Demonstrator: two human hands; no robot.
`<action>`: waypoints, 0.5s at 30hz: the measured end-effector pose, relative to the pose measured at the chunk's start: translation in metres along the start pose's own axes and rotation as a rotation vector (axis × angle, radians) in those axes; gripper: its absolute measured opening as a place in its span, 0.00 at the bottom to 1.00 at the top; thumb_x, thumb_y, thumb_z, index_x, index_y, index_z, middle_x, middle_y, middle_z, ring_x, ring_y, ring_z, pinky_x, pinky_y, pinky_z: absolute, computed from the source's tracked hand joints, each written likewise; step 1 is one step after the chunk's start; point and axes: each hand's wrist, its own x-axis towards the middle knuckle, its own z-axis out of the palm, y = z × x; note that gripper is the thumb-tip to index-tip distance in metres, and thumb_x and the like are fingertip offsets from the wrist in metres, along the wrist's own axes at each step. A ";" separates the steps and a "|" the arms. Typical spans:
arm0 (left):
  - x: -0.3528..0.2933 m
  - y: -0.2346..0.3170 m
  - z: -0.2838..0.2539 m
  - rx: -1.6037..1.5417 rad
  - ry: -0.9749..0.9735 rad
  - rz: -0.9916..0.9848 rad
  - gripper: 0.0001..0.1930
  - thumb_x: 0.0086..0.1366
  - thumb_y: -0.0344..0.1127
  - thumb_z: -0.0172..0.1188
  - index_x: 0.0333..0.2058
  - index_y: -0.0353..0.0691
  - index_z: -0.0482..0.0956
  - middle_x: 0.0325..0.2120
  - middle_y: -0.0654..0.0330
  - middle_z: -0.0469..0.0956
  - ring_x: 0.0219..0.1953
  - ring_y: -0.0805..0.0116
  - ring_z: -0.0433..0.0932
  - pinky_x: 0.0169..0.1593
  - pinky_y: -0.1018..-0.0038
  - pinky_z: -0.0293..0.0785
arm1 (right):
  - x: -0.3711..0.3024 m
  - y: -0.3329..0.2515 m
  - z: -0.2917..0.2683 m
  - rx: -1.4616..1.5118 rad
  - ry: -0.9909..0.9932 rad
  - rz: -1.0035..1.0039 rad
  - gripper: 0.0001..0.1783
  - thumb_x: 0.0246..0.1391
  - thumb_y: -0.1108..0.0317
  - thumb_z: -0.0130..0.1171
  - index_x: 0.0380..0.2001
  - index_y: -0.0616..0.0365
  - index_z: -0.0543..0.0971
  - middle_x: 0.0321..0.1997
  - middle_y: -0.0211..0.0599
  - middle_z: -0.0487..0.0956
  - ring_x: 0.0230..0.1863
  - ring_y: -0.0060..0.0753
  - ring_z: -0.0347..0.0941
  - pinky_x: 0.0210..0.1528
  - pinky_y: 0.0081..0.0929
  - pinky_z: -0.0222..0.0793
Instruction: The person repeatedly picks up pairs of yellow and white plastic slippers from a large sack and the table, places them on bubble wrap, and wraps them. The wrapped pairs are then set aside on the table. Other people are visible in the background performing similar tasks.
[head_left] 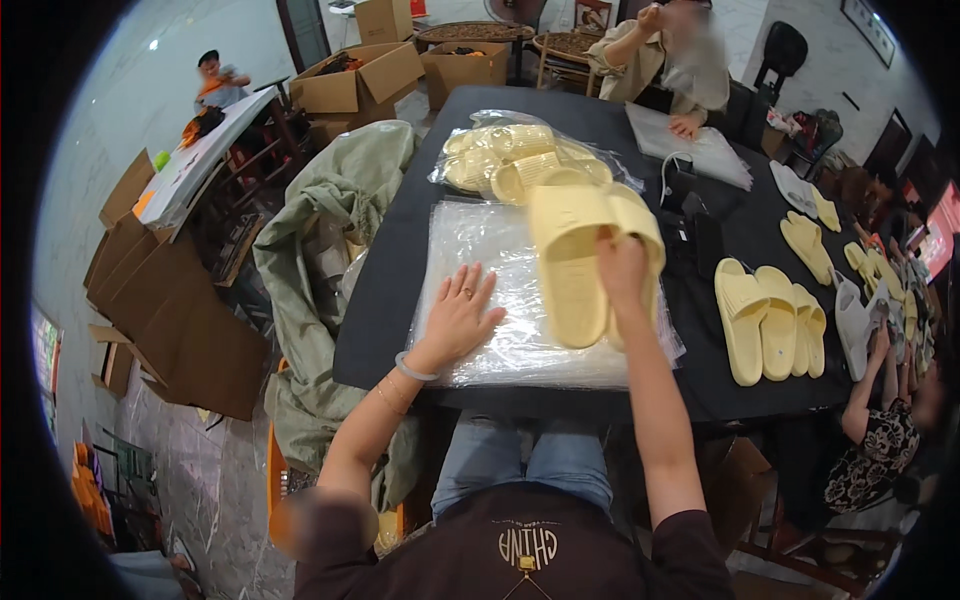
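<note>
A pair of pale yellow slide slippers (572,295) is held by my right hand (622,268), its fingers closed around the inner edges of the two straps. The pair hangs over a stack of clear plastic bags (470,240) on the black-covered table (385,300). My left hand (462,312) lies flat on that stack with its fingers spread. Just beyond, bagged yellow slippers (500,160) sit in a heap. More yellow slippers (765,322) stand in a row to the right.
Across the table a person's hand (686,125) rests on another stack of clear bags (700,150). Dark devices (692,235) stand mid-table. Grey slippers (852,325) and a co-worker's arms (868,385) are at the right. A green sack (335,210) and cardboard boxes (170,300) lie left.
</note>
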 end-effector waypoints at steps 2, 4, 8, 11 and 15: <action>0.000 -0.008 0.001 0.078 -0.121 0.054 0.32 0.65 0.55 0.45 0.62 0.41 0.61 0.63 0.46 0.57 0.66 0.49 0.52 0.66 0.57 0.47 | -0.021 -0.074 -0.006 0.062 -0.056 -0.121 0.17 0.49 0.61 0.59 0.23 0.68 0.79 0.23 0.55 0.76 0.29 0.57 0.74 0.38 0.47 0.67; -0.013 -0.017 0.007 -0.542 -0.126 -0.043 0.30 0.62 0.49 0.52 0.60 0.42 0.64 0.62 0.49 0.60 0.63 0.50 0.59 0.63 0.59 0.56 | -0.056 -0.120 0.000 0.073 -0.308 -0.124 0.17 0.49 0.60 0.59 0.28 0.67 0.79 0.29 0.54 0.77 0.34 0.55 0.73 0.43 0.49 0.65; -0.026 -0.027 0.008 -1.124 -0.052 -0.076 0.29 0.58 0.44 0.59 0.58 0.43 0.67 0.61 0.52 0.62 0.61 0.51 0.62 0.59 0.62 0.63 | -0.112 -0.114 0.026 -0.040 -0.493 -0.195 0.24 0.55 0.54 0.51 0.38 0.69 0.77 0.43 0.56 0.76 0.52 0.53 0.68 0.59 0.50 0.52; -0.008 -0.037 0.010 -0.560 -0.120 0.029 0.30 0.60 0.46 0.57 0.59 0.43 0.65 0.62 0.51 0.61 0.63 0.50 0.59 0.61 0.61 0.60 | -0.112 -0.084 0.023 -0.105 -0.459 -0.233 0.24 0.57 0.55 0.49 0.42 0.68 0.76 0.47 0.53 0.76 0.55 0.50 0.67 0.61 0.48 0.53; -0.001 -0.009 -0.004 0.124 -0.062 0.025 0.31 0.63 0.50 0.51 0.62 0.43 0.61 0.64 0.50 0.56 0.67 0.49 0.52 0.65 0.56 0.52 | -0.105 -0.052 0.000 -0.221 -0.477 -0.217 0.25 0.57 0.54 0.49 0.45 0.67 0.75 0.48 0.50 0.76 0.55 0.47 0.68 0.61 0.45 0.54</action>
